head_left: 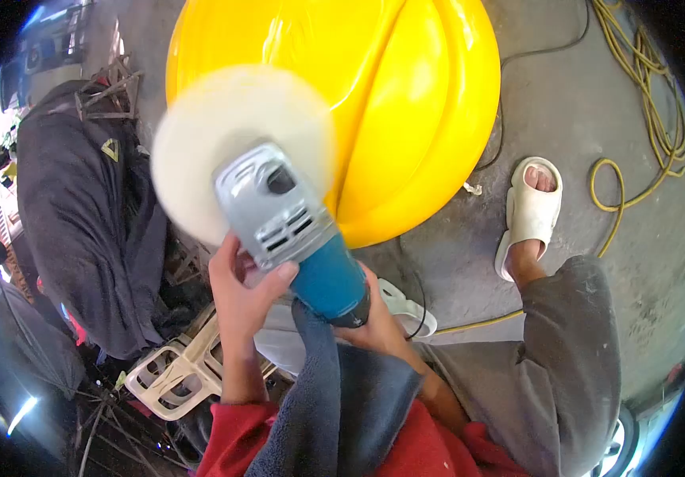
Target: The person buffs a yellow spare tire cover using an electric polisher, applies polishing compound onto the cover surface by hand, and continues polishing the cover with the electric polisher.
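A blue and grey power polisher [330, 278] with a round white pad [191, 159] is held between my two hands. My left hand [251, 282] has its fingers bent against the polisher's grey metal head, on the left side. Around the blue body's lower right side, my right hand [376, 318] is wrapped, partly hidden by the tool. The pad looks blurred and overlaps the left edge of a glossy yellow curved panel [406, 103]. A dark grey towel [319, 397] hangs just below the tool, over my lap.
Yellow hose [651, 119] lies coiled on the concrete floor [470, 298] at right, with a thin dark cable beside the panel. Dark cloth [80, 215] covers something at left. A cream plastic chair or stool [172, 380] is at lower left. My sandalled foot [535, 208] rests right of the panel.
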The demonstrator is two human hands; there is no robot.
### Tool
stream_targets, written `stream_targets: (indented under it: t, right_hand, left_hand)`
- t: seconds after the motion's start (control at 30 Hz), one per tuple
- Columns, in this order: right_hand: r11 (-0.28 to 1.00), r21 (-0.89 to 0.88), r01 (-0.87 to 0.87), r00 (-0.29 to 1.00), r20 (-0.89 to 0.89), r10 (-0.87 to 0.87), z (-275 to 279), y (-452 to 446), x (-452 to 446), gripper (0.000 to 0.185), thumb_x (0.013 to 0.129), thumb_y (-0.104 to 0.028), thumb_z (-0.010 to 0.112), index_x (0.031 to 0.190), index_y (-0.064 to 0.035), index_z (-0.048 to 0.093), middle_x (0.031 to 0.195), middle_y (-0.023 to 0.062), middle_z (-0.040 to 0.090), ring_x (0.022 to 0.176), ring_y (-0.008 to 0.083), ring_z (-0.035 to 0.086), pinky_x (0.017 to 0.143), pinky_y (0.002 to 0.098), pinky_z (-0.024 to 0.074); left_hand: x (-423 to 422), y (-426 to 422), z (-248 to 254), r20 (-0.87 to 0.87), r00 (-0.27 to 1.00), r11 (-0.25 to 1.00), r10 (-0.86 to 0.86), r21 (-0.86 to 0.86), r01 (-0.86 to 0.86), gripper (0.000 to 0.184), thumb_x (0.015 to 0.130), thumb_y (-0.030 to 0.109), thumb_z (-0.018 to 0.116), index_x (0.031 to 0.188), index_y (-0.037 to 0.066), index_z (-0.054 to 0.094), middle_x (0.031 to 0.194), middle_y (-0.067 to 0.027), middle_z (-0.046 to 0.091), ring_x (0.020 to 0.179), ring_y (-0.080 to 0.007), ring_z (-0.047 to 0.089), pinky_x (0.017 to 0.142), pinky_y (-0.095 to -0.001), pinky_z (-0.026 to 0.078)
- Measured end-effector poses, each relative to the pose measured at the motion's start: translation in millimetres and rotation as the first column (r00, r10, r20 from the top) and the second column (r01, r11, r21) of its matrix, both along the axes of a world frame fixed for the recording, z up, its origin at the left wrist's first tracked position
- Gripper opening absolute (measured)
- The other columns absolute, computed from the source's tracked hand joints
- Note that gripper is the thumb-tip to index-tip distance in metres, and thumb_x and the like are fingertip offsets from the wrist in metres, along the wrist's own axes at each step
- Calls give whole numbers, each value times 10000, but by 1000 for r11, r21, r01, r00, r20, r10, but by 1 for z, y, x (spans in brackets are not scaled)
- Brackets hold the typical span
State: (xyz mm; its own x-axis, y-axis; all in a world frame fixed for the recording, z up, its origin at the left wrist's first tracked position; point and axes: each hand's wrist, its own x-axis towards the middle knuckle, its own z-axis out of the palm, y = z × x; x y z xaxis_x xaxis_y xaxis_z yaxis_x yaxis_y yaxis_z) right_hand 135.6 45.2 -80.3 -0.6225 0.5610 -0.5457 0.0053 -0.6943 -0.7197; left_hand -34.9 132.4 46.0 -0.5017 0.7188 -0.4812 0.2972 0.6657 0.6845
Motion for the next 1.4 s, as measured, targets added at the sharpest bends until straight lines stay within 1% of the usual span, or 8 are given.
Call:
stream_targets:
  t: [0.27,0.43,0.5,0.63,0.87,1.1,1.3,1.4]
  right_hand:
    - [992,-32,124,992,-8,-124,8,55,-10,1122,598,-79,841,1489,-114,160,1334,220,490,1266,336,490,1062,409,370]
    - [990,27,136,989,-56,-134,-18,-1,-14,1133,584,-67,850,1491,-133,173,1349,207,490,1272,343,490,1065,408,369]
    - [995,-78,55,996,-72,-60,-19,-23,-12,1141,577,-66,863,1490,-143,183,1354,205,496,1281,345,489,1058,405,380]
    - [998,24,-64,998,-2,64,7,-19,0,1091,607,-54,841,1485,-143,198,1339,209,516,1269,345,505,1042,402,403]
    - [988,19,151,988,15,-152,20,13,-8,912,666,-5,759,1434,-52,271,1309,166,500,1215,252,506,1018,345,384]
    - [996,39,83,995,44,-84,13,-19,-9,1019,626,-15,781,1457,-43,192,1312,185,482,1245,275,478,1056,375,355]
    - [943,106,-315,943,148,299,22,-29,22,993,608,-44,804,1449,-59,277,1330,162,512,1233,260,510,1035,356,385]
    - [896,114,-429,893,201,402,36,-17,29,1002,616,-65,813,1456,-114,269,1262,194,560,1205,336,544,1007,386,416]
  left_hand:
    - [3,82,3,64,994,994,-89,72,84,540,795,147,754,1228,-89,537,1119,-140,635,963,-184,640,839,-299,525]
    - [-13,23,-4,0,1000,999,29,30,-29,587,779,174,759,1252,-88,529,1140,-139,628,976,-180,636,851,-300,512]
    - [-18,-8,-6,7,998,996,70,45,-71,638,757,215,772,1266,-81,526,1137,-132,633,975,-177,637,844,-300,514]
    - [-19,-42,-1,15,984,984,179,-14,-179,696,729,248,787,1285,-72,519,1128,-118,640,971,-174,640,843,-288,513]
    - [-11,15,-4,39,998,994,40,103,-44,563,773,201,779,1216,-72,562,1093,-126,652,949,-185,647,807,-301,530]
    - [-22,-32,-9,112,993,989,43,135,-58,543,770,180,795,1192,-76,568,1065,-129,659,913,-171,650,801,-294,532]
    - [-20,-146,-28,314,887,905,340,148,-399,566,802,130,759,1256,-94,508,1173,-151,610,1041,-199,615,928,-320,484]
    - [-15,-166,-28,382,815,840,436,152,-521,557,829,88,720,1284,-112,471,1228,-169,577,1091,-216,596,979,-330,455]
